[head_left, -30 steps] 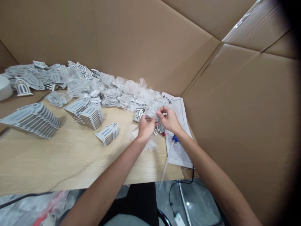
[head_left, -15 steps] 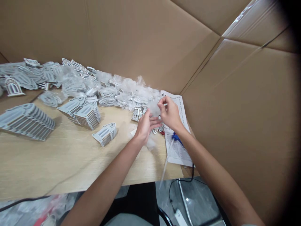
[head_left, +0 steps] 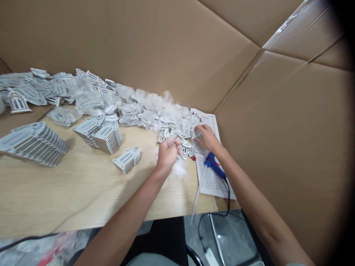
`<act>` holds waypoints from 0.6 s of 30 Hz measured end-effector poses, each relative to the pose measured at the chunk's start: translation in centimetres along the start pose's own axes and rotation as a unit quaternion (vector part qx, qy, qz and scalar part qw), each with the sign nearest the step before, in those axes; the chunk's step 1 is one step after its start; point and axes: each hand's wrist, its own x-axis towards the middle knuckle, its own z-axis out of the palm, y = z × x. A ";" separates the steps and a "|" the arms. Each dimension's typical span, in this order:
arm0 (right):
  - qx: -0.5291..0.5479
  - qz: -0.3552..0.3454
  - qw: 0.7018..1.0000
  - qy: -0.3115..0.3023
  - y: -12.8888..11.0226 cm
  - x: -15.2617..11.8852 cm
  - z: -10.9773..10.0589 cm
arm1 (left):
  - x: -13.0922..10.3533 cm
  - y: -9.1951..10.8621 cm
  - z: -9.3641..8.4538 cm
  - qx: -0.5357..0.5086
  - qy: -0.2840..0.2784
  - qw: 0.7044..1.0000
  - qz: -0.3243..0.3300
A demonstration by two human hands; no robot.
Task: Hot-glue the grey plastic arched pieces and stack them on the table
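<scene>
At the right end of the desk (head_left: 83, 199), both hands are over a loose cluster of small arch-shaped window pieces (head_left: 184, 152), some overlapping, just in front of the long heap of plastic-wrapped pieces (head_left: 155, 111). The left hand (head_left: 168, 153) has a narrow grip, its fingers curled in on what looks like a scrap of clear film (head_left: 171, 140). The right hand (head_left: 206, 137) is at the cluster's right edge, fingers bent by a clear wrapper (head_left: 198, 133); whether its grip has closed on that, I cannot tell.

Film this thin probably handles best when pinched at a loose edge and drawn off slowly, with the other hand pressing the pieces flat so that none slides away. Dropping the left hand's scrap well to one side would likely help too: crumpled plastic (head_left: 179, 170) already lies just in front of the cluster, and more of it could hide small pieces.

The right forearm passes close to the blue glue gun (head_left: 215, 166) on the newspaper (head_left: 210, 189), and a long translucent glue stick (head_left: 196, 203) runs from it past the desk's near edge. Keeping the elbow raised seems wise, since a low sweep could knock either. The neat small stack (head_left: 127, 159) stands well apart on the left, safely out of reach of stray film.
</scene>
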 end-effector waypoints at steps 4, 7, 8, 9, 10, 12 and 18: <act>0.012 0.022 1.000 -0.004 1.8 -0.3 0.8 | -0.1 0.2 -0.2 0.004 -0.003 1.000 -0.014; 0.055 0.046 0.997 0.019 2.7 -0.4 0.7 | -0.1 0.1 -0.3 0.001 -0.010 1.000 -0.019; 0.075 0.054 0.995 0.030 2.9 -0.4 0.6 | 0.0 0.0 -0.4 -0.001 -0.014 1.000 -0.020; 0.099 0.061 0.992 0.040 3.0 -0.3 0.4 | 0.0 0.0 -0.4 -0.002 -0.020 1.000 -0.022; 0.127 0.067 0.989 0.048 2.9 -0.3 0.2 | 0.1 -0.1 -0.5 -0.004 -0.027 0.999 -0.024; 0.188 0.074 0.978 0.050 2.5 -0.2 -0.3 | 0.2 -0.3 -0.5 -0.007 -0.046 0.998 -0.030; 0.344 0.058 0.937 -0.009 -2.0 -1.4 -1.2 | -0.2 -0.5 0.2 -0.021 -0.124 0.991 -0.046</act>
